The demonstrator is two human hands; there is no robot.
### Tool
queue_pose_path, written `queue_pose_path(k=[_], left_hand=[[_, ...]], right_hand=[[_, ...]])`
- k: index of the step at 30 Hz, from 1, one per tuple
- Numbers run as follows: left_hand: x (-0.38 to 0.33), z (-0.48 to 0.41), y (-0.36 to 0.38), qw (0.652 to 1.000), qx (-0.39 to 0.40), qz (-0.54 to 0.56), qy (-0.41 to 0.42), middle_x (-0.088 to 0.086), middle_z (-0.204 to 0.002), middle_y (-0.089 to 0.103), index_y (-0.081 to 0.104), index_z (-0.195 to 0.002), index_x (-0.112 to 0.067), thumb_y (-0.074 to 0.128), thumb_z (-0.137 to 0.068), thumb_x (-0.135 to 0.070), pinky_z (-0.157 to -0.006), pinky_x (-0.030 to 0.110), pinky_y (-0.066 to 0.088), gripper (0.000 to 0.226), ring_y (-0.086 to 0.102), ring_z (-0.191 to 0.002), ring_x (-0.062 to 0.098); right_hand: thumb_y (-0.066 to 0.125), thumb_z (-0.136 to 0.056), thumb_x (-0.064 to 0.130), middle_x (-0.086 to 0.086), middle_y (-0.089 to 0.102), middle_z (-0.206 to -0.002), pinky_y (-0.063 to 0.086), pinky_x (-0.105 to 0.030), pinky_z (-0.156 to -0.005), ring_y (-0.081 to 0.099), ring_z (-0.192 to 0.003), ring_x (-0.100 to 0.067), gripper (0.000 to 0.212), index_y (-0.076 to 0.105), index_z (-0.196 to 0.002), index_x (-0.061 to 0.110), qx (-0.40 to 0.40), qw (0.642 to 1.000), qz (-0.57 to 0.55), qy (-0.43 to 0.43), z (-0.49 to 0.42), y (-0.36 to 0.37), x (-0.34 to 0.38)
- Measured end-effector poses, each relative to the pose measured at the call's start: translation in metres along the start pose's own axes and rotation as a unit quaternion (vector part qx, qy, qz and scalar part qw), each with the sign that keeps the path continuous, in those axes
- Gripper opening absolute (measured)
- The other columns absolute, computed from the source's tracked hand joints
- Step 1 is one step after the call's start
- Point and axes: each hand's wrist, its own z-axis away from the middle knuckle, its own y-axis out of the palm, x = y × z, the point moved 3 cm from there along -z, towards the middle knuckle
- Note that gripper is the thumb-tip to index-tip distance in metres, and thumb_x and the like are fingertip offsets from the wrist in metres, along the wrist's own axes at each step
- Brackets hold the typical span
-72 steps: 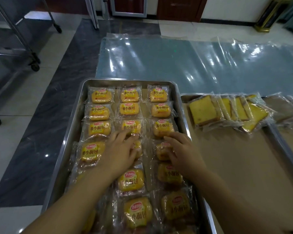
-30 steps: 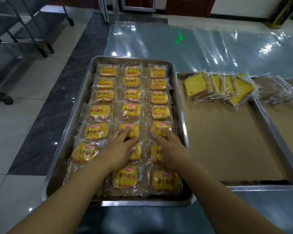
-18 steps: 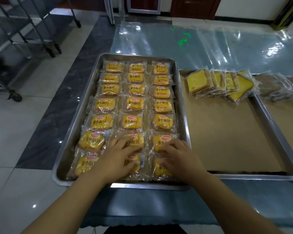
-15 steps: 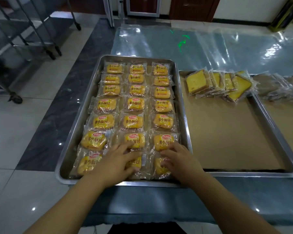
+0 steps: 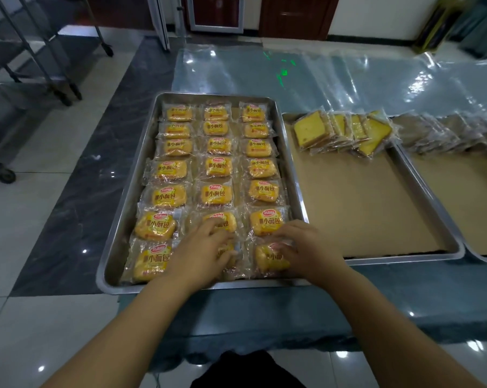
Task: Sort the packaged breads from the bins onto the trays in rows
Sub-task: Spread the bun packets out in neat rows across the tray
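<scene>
Small packaged breads (image 5: 214, 166) fill the left tray (image 5: 119, 233) in three columns, seemingly finished. The left hand (image 5: 203, 250) lies spread on the near middle packs (image 5: 225, 221), grip apart. The right hand (image 5: 304, 247) bends onto the near-right pack (image 5: 267, 260), grip unclear. The next tray (image 5: 362, 208) holds one row of cake slices (image 5: 340, 130) and is mostly unfilled, on a film-covered bench (image 5: 348, 77) above tiled floor (image 5: 26, 225).

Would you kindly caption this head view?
Left hand and right hand touch packaged breads in the tray's nearest row.
</scene>
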Motion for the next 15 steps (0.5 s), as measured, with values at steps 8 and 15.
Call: queue_pose_path(k=[8, 15], left_hand=[[-0.011, -0.019, -0.014, 0.991, -0.112, 0.014, -0.066, -0.005, -0.116, 0.055, 0.061, -0.116, -0.026, 0.057, -0.089, -0.035, -0.081, 0.027, 0.04, 0.028, 0.05, -0.102, 0.014], [0.015, 0.007, -0.014, 0.953, -0.16, -0.025, -0.256, 0.007, -0.131, 0.046, 0.054, -0.121, -0.02, 0.055, -0.089, -0.029, -0.095, 0.043, 0.038, 0.033, 0.037, -0.121, 0.028]], right_hand=[[0.062, -0.087, 0.022, 0.007, 0.064, -0.093, 0.04, -0.02, -0.069, 0.052, -0.082, -0.006, 0.013, 0.07, -0.097, 0.02, -0.014, 0.999, -0.035, -0.005, -0.004, -0.037, -0.033], [0.06, -0.088, 0.027, 0.003, 0.063, -0.094, 0.049, -0.029, -0.075, 0.056, -0.083, -0.011, 0.016, 0.068, -0.1, 0.02, 0.069, 0.993, -0.026, -0.094, -0.028, -0.037, -0.039]])
